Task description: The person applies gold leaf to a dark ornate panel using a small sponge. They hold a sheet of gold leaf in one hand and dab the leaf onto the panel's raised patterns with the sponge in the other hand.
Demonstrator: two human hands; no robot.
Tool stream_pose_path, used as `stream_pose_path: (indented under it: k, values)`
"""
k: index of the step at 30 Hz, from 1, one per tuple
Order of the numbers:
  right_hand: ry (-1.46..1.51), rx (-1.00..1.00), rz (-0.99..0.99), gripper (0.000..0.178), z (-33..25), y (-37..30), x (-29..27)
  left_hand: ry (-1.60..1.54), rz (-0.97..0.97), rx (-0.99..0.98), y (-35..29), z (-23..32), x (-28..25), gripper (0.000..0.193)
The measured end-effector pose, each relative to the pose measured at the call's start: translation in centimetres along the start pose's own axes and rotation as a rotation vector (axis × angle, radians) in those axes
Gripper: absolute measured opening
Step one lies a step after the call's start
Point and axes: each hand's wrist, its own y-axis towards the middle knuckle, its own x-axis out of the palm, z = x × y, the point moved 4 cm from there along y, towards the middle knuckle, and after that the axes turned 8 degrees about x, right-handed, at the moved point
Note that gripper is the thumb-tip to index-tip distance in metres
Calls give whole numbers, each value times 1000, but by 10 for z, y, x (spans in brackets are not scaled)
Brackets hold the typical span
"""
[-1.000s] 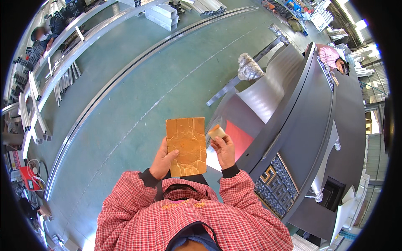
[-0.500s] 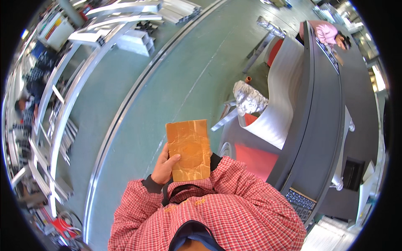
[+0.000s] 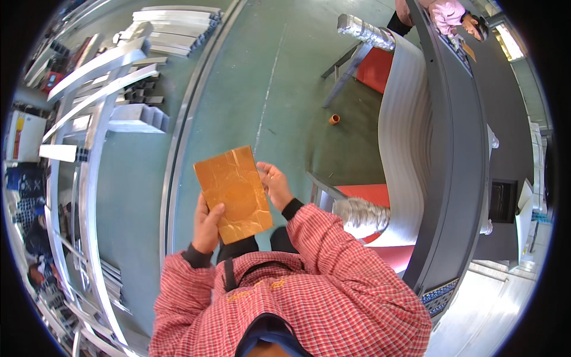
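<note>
A flat, rectangular brown piece (image 3: 235, 196), like cardboard covered in shiny, creased tape, is tilted in front of my body. My left hand (image 3: 207, 225) is closed on its lower left edge, thumb on the front face and fingers behind. At the upper right edge, my right hand (image 3: 275, 187) has its fingers curled together in a pinch, the tips against or just beside the edge. What those fingertips hold, if anything, is too small to make out.
To my right runs a long dark table (image 3: 443, 172), with a hanging pale sheet (image 3: 405, 131) and foil-wrapped rolls (image 3: 361, 215) beside it. A short orange tube (image 3: 334, 119) lies on the green floor. Metal racks (image 3: 98, 154) stand left. A co-worker in pink (image 3: 447, 15) leans over the far table.
The brown piece has shifted left and tilted. My right hand has come out from behind its right side to the upper right edge. The view has turned.
</note>
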Motion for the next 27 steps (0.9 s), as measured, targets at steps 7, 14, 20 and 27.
stream_pose_path:
  k: [7, 14, 20, 27]
  values:
    - [102, -192, 547, 67, -34, 173, -194, 91, -177, -162, 199, -30, 19, 49]
    - [-75, -132, 1062, 88, -22, 284, -408, 132, -240, -246, 347, -165, 32, 55]
    - [-73, -161, 1240, 94, -3, 391, -553, 37, -251, -259, 459, -294, 49, 56]
    - [-133, -350, 1301, 89, -15, 462, -626, 106, -236, -217, 535, -368, 84, 54]
